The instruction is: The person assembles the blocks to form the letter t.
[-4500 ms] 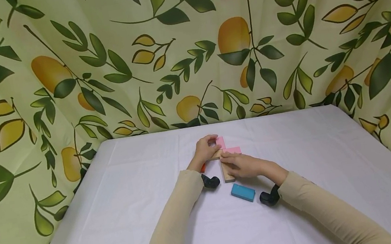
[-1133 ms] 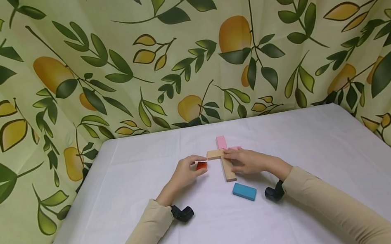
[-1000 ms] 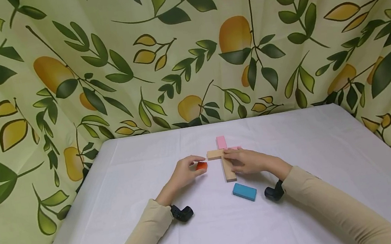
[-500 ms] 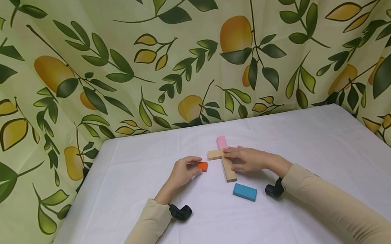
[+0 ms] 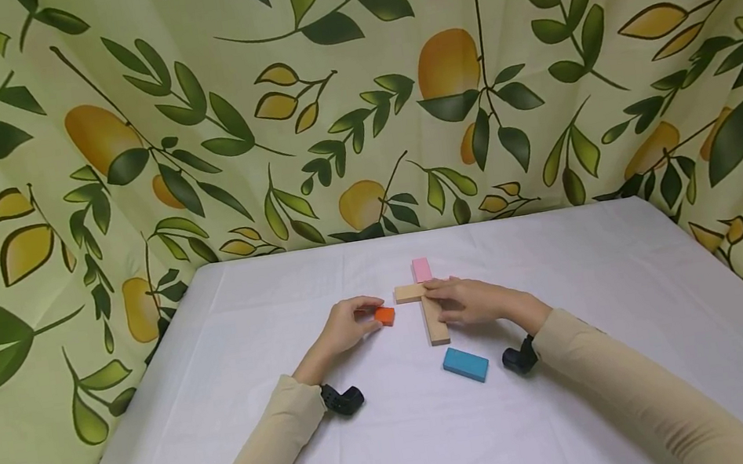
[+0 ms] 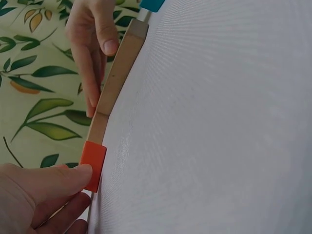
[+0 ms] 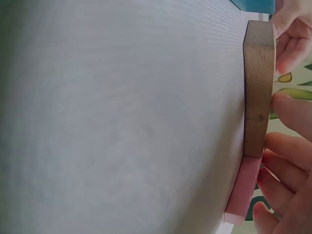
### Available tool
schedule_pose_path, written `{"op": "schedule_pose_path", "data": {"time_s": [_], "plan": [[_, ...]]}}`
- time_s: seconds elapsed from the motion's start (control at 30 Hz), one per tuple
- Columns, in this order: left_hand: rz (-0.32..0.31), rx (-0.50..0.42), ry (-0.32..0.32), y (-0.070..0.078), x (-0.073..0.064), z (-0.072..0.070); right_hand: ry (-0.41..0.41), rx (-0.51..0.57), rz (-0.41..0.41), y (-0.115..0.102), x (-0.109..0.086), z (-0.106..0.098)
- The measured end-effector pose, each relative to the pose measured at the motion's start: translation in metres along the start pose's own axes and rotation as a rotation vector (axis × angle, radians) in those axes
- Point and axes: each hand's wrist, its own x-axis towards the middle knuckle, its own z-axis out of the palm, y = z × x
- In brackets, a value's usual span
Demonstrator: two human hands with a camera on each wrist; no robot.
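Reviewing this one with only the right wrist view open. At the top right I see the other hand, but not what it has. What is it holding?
Observer: The left hand holds an orange block, which your view doesn't show.
Operator: I see one wooden block. Is it the only one?
Observer: No. In the head view, a second wooden block lies crosswise at the first one's far end.
Operator: And I have one pink block at the bottom. Any more of those?
Observer: Yes, the head view shows a second pink block, just beyond the second wooden block.
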Motion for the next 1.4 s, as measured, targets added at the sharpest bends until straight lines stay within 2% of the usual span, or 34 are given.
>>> {"op": "schedule_pose_path", "data": {"time_s": [0.47,0.67,0.93,1.13,1.4], "plan": [[0.014,0.016,-0.013,-0.002,0.001,0.000,-0.026,-0.020,0.018,-0.004,0.001,-0.003],[-0.006,0.003,-0.030,0.000,-0.001,-0.001,-0.023,-0.024,0.015,-0.005,0.001,-0.004],[0.004,-0.022,-0.059,0.003,-0.004,0.000,-0.001,-0.023,0.035,-0.003,0.002,-0.003],[0.004,-0.026,-0.054,0.005,-0.006,0.001,0.009,-0.003,0.049,-0.002,0.003,-0.003],[0.011,-0.034,-0.062,0.013,-0.011,0.004,-0.024,0.020,0.058,0.001,0.006,-0.006]]}}
